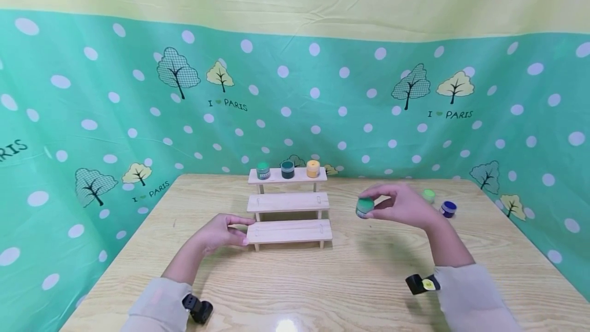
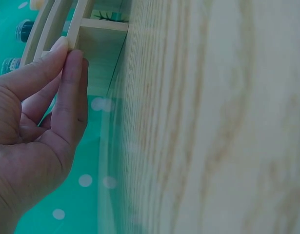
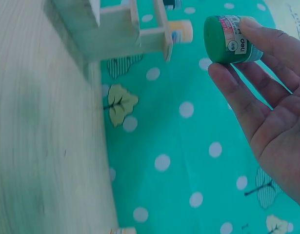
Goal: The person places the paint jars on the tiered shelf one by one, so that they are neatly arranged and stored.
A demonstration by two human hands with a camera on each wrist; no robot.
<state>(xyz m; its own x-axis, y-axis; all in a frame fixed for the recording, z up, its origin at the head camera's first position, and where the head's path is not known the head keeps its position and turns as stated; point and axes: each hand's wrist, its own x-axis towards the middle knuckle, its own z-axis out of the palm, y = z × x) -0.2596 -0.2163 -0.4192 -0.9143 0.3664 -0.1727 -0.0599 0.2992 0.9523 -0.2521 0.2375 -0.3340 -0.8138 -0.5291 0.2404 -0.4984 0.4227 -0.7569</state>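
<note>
Green Deli paint jar (image 1: 364,208), pinched lid-up by the right hand (image 1: 402,205), likely to keep it level, is aloft right of the three-tier wooden stand (image 1: 288,202), whose bottom shelf (image 1: 289,232) the left hand (image 1: 220,233) pinches, seemingly steadying it.

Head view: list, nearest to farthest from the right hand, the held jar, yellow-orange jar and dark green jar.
1. Held jar: in the right hand.
2. Yellow-orange jar: right end of the top shelf.
3. Dark green jar: middle of that shelf.
</note>
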